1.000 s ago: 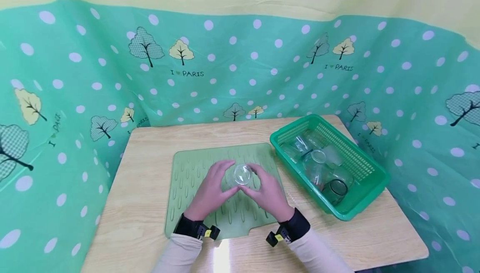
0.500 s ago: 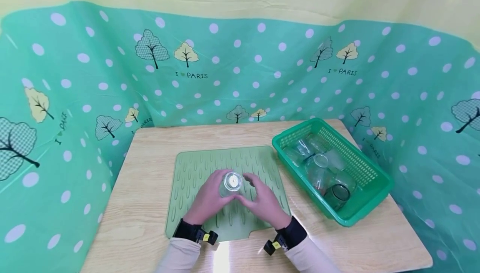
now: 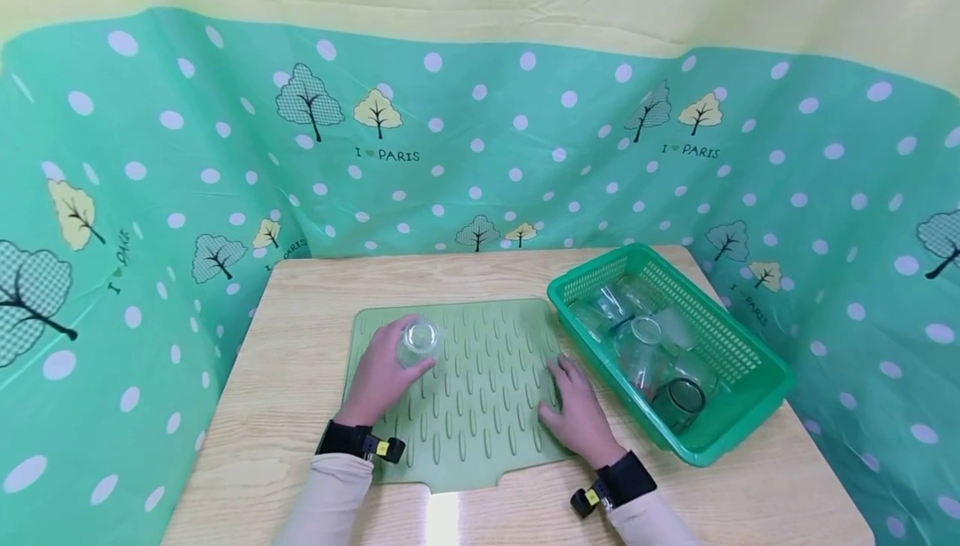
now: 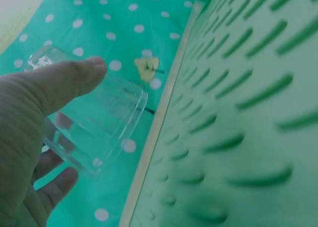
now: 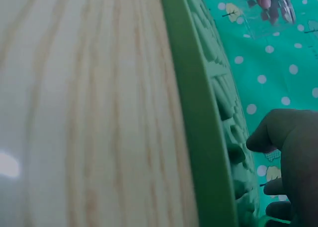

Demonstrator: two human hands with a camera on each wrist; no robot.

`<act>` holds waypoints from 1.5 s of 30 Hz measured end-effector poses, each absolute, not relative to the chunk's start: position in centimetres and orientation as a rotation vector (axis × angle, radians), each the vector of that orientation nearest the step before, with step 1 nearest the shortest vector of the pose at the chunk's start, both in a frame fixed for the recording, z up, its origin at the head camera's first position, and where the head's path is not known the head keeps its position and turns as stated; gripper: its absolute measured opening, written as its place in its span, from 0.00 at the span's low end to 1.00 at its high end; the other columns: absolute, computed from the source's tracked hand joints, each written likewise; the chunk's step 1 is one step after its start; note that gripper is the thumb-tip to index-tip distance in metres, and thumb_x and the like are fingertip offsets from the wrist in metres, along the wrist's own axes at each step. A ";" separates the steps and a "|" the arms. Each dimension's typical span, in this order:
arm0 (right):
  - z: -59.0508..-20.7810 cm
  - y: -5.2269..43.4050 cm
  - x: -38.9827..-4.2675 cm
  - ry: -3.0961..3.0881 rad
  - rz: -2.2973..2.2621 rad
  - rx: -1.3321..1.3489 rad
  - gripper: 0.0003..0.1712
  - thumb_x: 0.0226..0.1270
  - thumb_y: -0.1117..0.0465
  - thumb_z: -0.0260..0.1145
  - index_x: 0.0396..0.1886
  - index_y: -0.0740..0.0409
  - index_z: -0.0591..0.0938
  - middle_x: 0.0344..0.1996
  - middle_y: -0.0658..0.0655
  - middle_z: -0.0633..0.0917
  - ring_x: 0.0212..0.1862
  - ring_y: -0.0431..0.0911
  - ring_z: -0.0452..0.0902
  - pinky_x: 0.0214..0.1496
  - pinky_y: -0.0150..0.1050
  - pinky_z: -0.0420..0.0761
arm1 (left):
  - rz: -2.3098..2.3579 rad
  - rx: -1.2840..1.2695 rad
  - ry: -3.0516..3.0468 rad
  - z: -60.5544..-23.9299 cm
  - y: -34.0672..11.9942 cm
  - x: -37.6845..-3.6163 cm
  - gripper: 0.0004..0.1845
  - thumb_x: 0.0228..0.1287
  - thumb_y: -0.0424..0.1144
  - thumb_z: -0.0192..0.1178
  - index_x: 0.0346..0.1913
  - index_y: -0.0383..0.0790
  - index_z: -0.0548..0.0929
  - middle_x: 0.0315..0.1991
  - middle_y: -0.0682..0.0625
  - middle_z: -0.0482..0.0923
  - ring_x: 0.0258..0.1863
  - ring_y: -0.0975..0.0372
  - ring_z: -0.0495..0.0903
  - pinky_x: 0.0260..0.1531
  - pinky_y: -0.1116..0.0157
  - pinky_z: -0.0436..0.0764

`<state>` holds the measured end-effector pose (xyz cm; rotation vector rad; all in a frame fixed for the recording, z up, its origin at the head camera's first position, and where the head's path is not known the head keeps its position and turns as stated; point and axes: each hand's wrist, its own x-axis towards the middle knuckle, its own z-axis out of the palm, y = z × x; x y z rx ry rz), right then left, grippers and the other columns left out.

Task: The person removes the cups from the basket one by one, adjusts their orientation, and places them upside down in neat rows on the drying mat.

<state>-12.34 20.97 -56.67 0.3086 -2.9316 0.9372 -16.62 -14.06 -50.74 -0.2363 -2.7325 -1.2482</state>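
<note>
- Your left hand grips the clear glass; lower it level onto the ridged mat's left edge.
- Your right hand lies flat, fingers relaxed, steadying the mat's right edge.

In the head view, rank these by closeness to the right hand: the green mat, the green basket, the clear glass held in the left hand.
1. Green mat: directly under the right hand, which rests on its right edge.
2. Green basket: just to the right of that hand, on the table.
3. Clear glass: farthest, across the mat at its left side, gripped by the left hand.
</note>
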 end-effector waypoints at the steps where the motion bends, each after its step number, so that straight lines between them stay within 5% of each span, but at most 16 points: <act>1: -56.8 21.0 -12.5 -2.937 0.955 0.294 0.41 0.65 0.58 0.73 0.74 0.68 0.71 0.76 0.69 0.65 0.77 0.65 0.59 0.75 0.61 0.68 | -1.240 -0.221 -2.734 -50.8 -14.4 -16.8 0.44 0.56 0.46 0.79 0.74 0.45 0.70 0.67 0.42 0.74 0.66 0.47 0.74 0.66 0.41 0.74; 45: -57.3 20.7 -12.4 -2.939 1.010 0.219 0.41 0.61 0.59 0.71 0.73 0.70 0.71 0.76 0.67 0.67 0.78 0.64 0.59 0.77 0.59 0.66 | -1.253 0.027 -2.762 -55.7 -18.0 -21.1 0.46 0.60 0.42 0.76 0.76 0.34 0.61 0.64 0.33 0.67 0.63 0.40 0.72 0.65 0.40 0.73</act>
